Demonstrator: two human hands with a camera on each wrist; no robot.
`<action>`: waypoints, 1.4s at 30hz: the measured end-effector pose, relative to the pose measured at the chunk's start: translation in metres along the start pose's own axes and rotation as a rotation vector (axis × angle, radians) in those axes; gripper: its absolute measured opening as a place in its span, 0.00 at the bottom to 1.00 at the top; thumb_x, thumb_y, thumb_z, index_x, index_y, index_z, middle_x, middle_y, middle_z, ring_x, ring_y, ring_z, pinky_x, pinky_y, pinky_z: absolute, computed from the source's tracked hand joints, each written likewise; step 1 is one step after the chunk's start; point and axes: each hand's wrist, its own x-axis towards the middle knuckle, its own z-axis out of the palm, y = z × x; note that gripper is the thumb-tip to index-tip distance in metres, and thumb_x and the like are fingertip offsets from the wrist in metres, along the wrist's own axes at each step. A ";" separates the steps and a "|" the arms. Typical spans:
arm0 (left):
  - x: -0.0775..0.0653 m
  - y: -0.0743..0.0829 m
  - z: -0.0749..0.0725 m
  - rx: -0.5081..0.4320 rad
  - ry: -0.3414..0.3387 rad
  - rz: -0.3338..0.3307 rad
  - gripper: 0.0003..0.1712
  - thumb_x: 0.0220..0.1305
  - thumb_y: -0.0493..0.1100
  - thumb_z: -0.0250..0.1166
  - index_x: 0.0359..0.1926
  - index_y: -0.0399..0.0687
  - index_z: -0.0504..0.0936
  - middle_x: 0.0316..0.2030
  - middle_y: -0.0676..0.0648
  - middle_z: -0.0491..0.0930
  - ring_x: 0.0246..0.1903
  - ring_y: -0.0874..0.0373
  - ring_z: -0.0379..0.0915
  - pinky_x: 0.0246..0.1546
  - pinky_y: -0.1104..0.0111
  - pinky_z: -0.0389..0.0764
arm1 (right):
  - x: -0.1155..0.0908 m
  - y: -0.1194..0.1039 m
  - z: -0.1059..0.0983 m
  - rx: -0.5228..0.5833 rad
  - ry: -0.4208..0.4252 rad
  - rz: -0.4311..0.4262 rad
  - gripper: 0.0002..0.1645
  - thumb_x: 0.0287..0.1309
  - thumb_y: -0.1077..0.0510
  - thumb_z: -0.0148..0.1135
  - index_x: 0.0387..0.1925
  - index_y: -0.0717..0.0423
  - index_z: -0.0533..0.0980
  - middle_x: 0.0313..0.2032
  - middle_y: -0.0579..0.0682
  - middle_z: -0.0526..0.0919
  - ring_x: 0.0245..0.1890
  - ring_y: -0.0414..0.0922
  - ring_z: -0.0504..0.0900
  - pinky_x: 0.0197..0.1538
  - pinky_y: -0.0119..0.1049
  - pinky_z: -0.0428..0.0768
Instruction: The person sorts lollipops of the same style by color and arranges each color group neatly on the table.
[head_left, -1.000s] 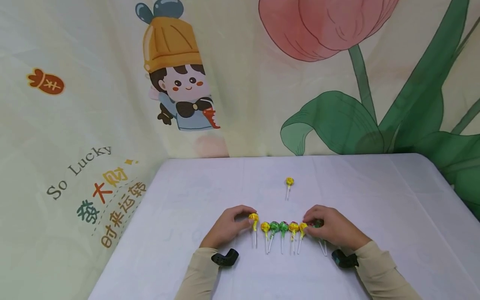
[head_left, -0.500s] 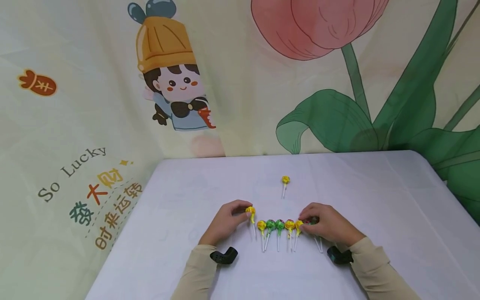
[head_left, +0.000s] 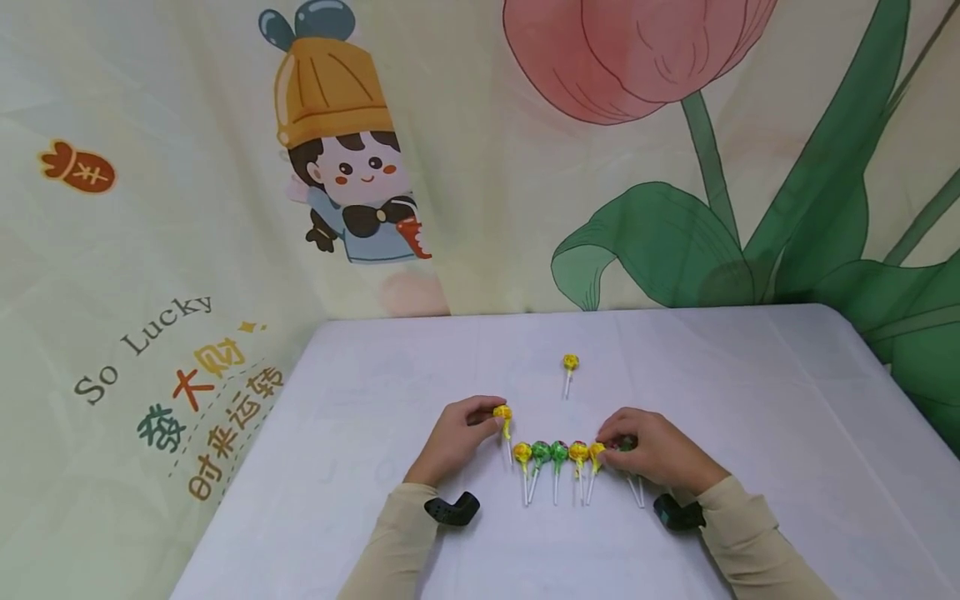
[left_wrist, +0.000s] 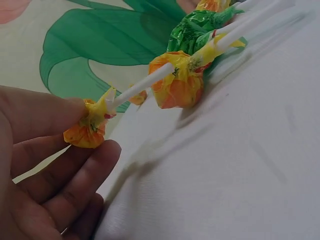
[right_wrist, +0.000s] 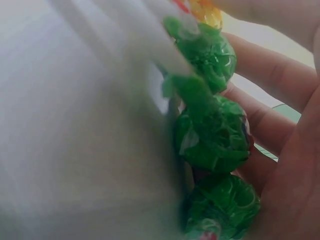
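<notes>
Between thumb and fingers, my left hand [head_left: 456, 440] pinches a yellow lollipop [head_left: 503, 413] by its wrapped head, stick downward. In the left wrist view this stick overlaps the row's leftmost yellow lollipop [left_wrist: 179, 85]; contact cannot be told. The row runs on with green lollipops [head_left: 550, 452], then a yellow one [head_left: 578, 451]. My right hand [head_left: 667, 452] grips the row's right part, thumb and index fingertips at another yellow lollipop [head_left: 597, 451]. Green lollipops [right_wrist: 215, 137] sit inside its curled fingers, mostly hidden from the head view.
One yellow lollipop [head_left: 571, 362] lies apart, farther back on the white-covered table [head_left: 420, 358]. A printed cloth [head_left: 480, 167] hangs behind the table's back edge. Black wrist cameras [head_left: 452, 508] are strapped to both sleeves.
My left hand has lifted its yellow lollipop slightly up and away from the row's left end. The right hand keeps its place on the row. The head view has shifted a little.
</notes>
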 end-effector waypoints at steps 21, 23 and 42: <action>0.026 0.013 0.000 0.084 -0.031 -0.026 0.18 0.68 0.43 0.67 0.58 0.51 0.83 0.46 0.57 0.83 0.45 0.59 0.78 0.47 0.61 0.78 | 0.001 0.000 0.000 0.007 -0.012 -0.017 0.07 0.59 0.51 0.72 0.39 0.39 0.84 0.43 0.35 0.80 0.46 0.40 0.77 0.51 0.42 0.79; 0.029 0.014 -0.002 0.085 -0.031 -0.022 0.19 0.67 0.42 0.67 0.58 0.50 0.83 0.46 0.57 0.84 0.45 0.59 0.78 0.47 0.61 0.78 | 0.001 0.000 0.000 0.005 -0.013 -0.016 0.07 0.59 0.51 0.72 0.40 0.39 0.84 0.43 0.35 0.80 0.46 0.40 0.77 0.52 0.43 0.78; 0.056 0.034 0.004 0.107 0.003 -0.064 0.17 0.65 0.42 0.68 0.55 0.49 0.85 0.46 0.54 0.84 0.46 0.56 0.78 0.48 0.60 0.78 | -0.001 0.002 -0.001 0.000 -0.015 -0.054 0.07 0.60 0.51 0.71 0.41 0.39 0.84 0.43 0.35 0.80 0.45 0.39 0.77 0.49 0.38 0.79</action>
